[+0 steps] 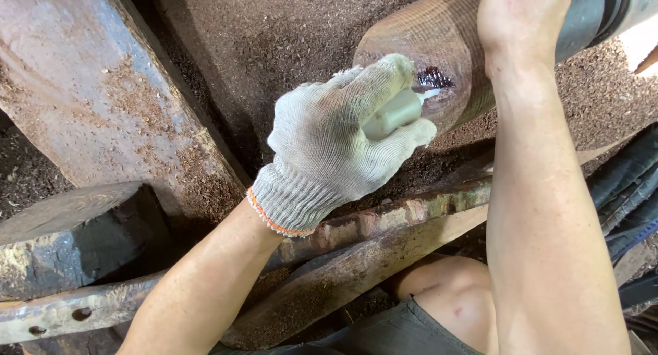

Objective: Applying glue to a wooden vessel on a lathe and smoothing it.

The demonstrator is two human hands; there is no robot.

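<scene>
Workpiece: round wooden cylinder lying tilted above the rusty metal rail; we see a dark wet patch on its end face.
Applicator: small white block, tip touching the dark patch.
Left hand: our gloved left hand is closed around the white block, fingers curled tight.
Right hand: our bare right hand rests on top of the cylinder; we cannot tell how far its fingers wrap.
Surroundings: sawdust covers the ground beyond the rail; a heavy iron beam slants at its far left.
</scene>
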